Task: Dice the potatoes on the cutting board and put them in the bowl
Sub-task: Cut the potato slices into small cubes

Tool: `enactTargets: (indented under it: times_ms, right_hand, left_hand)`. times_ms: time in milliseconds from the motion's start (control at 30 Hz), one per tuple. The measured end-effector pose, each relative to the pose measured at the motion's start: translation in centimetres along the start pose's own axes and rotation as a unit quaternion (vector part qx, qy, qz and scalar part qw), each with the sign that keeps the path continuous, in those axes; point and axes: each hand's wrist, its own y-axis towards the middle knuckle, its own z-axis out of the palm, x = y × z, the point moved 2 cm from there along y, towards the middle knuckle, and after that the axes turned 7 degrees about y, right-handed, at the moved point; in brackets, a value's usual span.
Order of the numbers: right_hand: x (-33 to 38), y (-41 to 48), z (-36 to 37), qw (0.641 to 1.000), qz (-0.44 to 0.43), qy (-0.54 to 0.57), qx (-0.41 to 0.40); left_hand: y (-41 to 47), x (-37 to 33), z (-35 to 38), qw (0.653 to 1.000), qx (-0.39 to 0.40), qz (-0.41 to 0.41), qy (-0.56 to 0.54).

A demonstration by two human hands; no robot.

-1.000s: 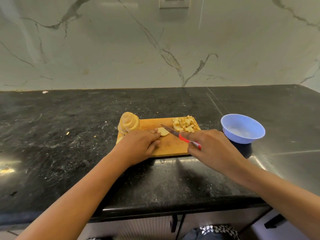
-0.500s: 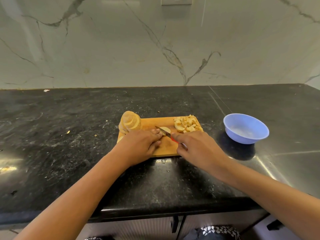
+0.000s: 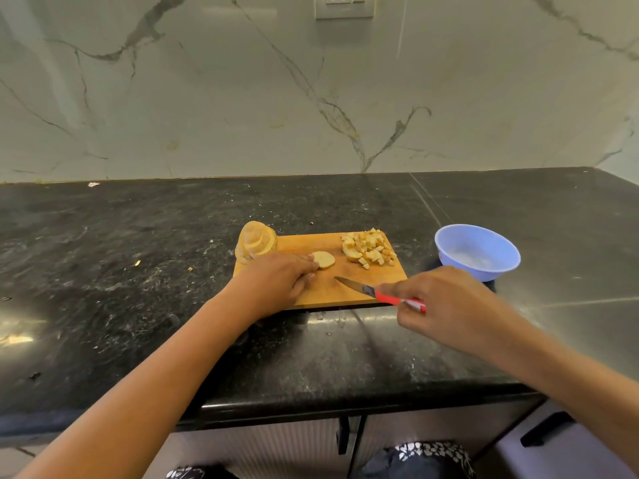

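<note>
A kitchen. A marble wall (image 3: 207, 98) with a socket (image 3: 344, 5) rises behind the black counter (image 3: 138, 271). Cupboards (image 3: 276, 447) sit below it.

The right hand (image 3: 446, 305) hides most of the knife (image 3: 356, 288) handle.

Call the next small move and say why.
Probably move the knife onto the potato slice and cut it into strips: the left hand holds that uncut slice on the cutting board, while the right hand holds the blade short of it, over the board's near edge.
</note>
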Motion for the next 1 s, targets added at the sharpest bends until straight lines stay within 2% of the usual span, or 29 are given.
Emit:
enactTargets:
  times_ms: [200,433,767,1000]
  right_hand:
    - [-1.0,0.5,-1.0,0.998,0.033,0.008,-0.062]
    - [-2.1,1.2,0.5,0.997,0.037,0.009,-0.072]
    - [-2.0,1.3,1.0,0.997,0.033,0.013,-0.071]
    - [-1.7,1.2,1.3,0.997,0.025,0.025,-0.064]
  left_hand:
    - [2.4,0.9,-1.7,0.995,0.034,0.035,0.09]
    - [5.1,1.2,-2.2,0.982,0.14,0.113,0.053]
    - [5.7,1.2,-2.1,0.985,0.088,0.133,0.059]
    - [5.0,0.2,-1.7,0.996,0.021,0.075,0.041]
